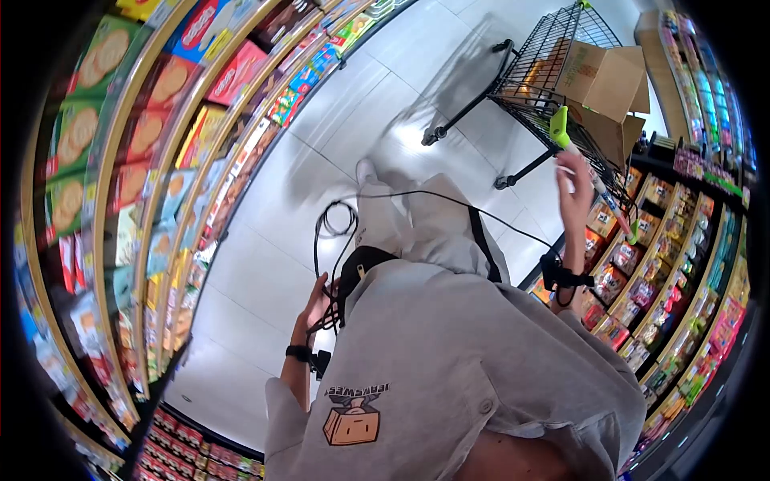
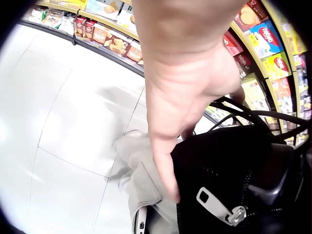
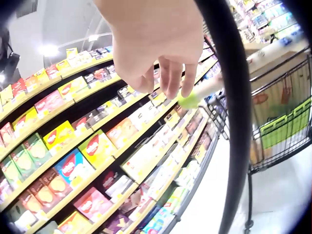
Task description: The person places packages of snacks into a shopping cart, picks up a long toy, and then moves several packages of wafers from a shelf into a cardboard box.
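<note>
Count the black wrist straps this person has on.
2: the left strap on the left wrist, and the right strap on the right wrist, near the cart handle.

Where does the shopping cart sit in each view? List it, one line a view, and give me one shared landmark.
Head: shopping cart, upper right.
Left wrist: not in view.
Right wrist: right side, cut off by the edge.
Shared landmark: blue snack box with red logo; head top left, left wrist upper right, right wrist lower left.
</note>
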Tool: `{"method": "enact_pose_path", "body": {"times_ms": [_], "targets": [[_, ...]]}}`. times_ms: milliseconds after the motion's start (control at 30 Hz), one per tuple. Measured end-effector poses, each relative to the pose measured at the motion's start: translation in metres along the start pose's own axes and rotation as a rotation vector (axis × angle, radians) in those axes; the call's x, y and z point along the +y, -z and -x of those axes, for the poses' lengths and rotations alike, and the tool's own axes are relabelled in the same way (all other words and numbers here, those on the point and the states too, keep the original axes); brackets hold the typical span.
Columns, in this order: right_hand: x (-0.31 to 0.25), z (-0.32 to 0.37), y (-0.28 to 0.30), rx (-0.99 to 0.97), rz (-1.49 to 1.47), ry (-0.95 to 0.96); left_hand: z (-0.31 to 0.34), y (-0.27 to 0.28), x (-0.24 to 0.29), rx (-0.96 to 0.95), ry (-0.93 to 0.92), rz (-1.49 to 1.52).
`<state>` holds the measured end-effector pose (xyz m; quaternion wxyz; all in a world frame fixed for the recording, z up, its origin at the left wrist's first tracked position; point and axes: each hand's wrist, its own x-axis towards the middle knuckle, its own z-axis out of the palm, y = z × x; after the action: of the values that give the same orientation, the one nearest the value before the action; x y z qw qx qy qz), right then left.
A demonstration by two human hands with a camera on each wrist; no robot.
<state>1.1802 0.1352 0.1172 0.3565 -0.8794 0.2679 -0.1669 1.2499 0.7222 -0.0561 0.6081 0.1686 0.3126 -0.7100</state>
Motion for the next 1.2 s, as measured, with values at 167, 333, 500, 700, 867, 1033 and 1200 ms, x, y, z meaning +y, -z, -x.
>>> {"method": "enact_pose_path", "body": {"times_ms": [167, 333, 500, 700, 867, 1033, 1200], "targets": [[-0.019, -0.047, -0.074, -0.125, -0.136, 0.061, 0.011, -0.035, 0.083, 0.29, 0.314, -0.464], [0.019, -0.127, -0.149, -0.092, -0.432, -0.024, 0.007, -0.064, 0.257, 0.655, 0.669, -1.195], [0.097, -0.23, -0.257, -0.123, -0.789, -0.238, -0.094, -0.121, 0.398, 0.739, 0.101, -1.403], [0.183, -0.33, -0.368, -0.06, -0.959, -0.81, -0.302, -0.114, 0.525, 0.51, -0.371, -1.633], [0.247, -0.383, -0.439, -0.161, -1.034, -0.847, -0.419, -0.101, 0.583, 0.722, -0.814, -1.329], [0.291, -0.436, -0.498, -0.504, -0.89, -0.708, -0.512, -0.052, 0.633, 0.787, -1.141, -1.613], [0.339, -0.465, -0.529, -0.668, -0.995, -0.652, -0.568, -0.03, 0.694, 0.837, -1.21, -1.879]]}}
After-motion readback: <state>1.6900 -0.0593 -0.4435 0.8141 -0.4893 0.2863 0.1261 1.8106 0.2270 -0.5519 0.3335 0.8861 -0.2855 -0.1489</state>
